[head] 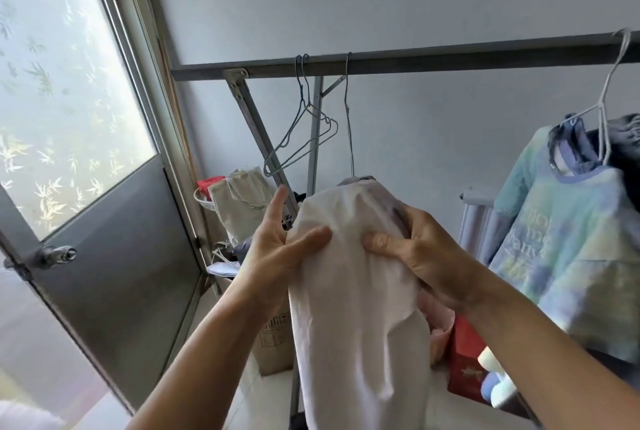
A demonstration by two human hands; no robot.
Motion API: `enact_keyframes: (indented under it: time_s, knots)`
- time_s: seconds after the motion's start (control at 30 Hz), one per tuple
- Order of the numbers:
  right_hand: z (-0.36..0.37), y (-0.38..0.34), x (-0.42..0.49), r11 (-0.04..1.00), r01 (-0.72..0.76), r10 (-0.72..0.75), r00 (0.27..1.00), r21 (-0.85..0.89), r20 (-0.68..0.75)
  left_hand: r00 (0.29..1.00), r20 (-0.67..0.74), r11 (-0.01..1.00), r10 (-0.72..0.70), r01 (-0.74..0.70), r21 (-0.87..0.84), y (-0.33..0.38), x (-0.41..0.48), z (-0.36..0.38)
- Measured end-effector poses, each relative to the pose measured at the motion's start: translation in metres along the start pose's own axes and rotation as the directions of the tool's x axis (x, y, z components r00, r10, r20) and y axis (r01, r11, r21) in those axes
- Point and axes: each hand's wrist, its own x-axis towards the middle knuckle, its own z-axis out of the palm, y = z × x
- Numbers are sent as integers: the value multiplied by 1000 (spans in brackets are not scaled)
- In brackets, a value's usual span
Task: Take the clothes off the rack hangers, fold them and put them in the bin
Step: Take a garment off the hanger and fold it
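Observation:
A white garment (356, 308) hangs from a wire hanger (348, 124) on the grey rack bar (433, 57). My left hand (277, 249) holds its left side, thumb pressed on the cloth and fingers stretched behind it. My right hand (422, 249) grips its right shoulder, fingers wrapped around the fabric. Two bare wire hangers (304, 131) hang to the left on the same bar. At the right, a blue-green tie-dye shirt (571, 249) hangs on a white hanger (609, 93), with a dark garment (627, 145) behind it. No bin is in view.
A metal door with a frosted patterned pane (69, 100) stands at the left. Behind the rack legs (256, 124) sit a canvas tote bag (239, 201), a cardboard box (273, 339), a red box (464, 360) and a pink tub (440, 329).

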Motion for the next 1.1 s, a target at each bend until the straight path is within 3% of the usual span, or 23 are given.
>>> enact_keyframes:
  time_s: [0.1, 0.17, 0.3, 0.37, 0.43, 0.5, 0.57, 0.6, 0.67, 0.73, 0.77, 0.83, 0.93, 1.03, 1.1]
  knots:
    - [-3, 4, 2, 998, 59, -57, 997, 30, -46, 989, -30, 981, 145, -139, 138, 0, -4, 1]
    - [-5, 4, 0, 996, 83, -83, 997, 21, -1, 980, -76, 947, 183, -155, 280, 3, -5, -1]
    - [-6, 4, -2, 978, 63, -60, 998, -200, 20, 989, 5, 894, 149, -137, 426, 7, -5, -4]
    - [-6, 3, -2, 936, 91, -100, 995, -341, -9, 986, 54, 766, 159, -158, 624, 12, -2, -8]
    - [-8, 0, -1, 883, 127, -148, 989, -452, -10, 981, 85, 554, 174, -169, 815, 16, 0, -11]
    - [-10, -4, -1, 835, 152, -186, 983, -529, -11, 967, 135, 394, 217, -214, 894, 23, 0, -10]
    - [-13, -5, 0, 838, 171, -228, 973, -518, -47, 951, 163, 350, 263, -251, 902, 29, 2, -14]
    - [-13, -7, -1, 872, 178, -229, 972, -456, -58, 953, 158, 382, 259, -251, 890, 31, 4, -18]
    - [-16, -9, -1, 952, 179, -193, 981, -248, -32, 970, 119, 633, 214, -230, 740, 33, 3, -23]
    - [-15, -6, 0, 990, 127, -127, 992, -57, 7, 986, 104, 882, 131, -164, 442, 27, -1, -19]
    - [-13, -4, 1, 994, 111, -111, 994, -1, 14, 993, 66, 947, 102, -117, 300, 23, -3, -14]
    - [-8, -2, 4, 994, 106, -105, 994, 32, -19, 995, -61, 987, 74, -65, 147, 19, -2, -3]
    - [-7, -2, 8, 988, 31, -21, 997, 152, -67, 978, -161, 979, 130, -101, 175, 17, 5, 0]
    - [-10, -2, 2, 934, -112, 99, 994, 339, 55, 966, -199, 965, 164, -115, 234, 19, 10, -1]
    - [-7, 1, -2, 948, -154, 128, 985, 279, 112, 967, -186, 959, 173, -122, 256, 18, 12, 0]
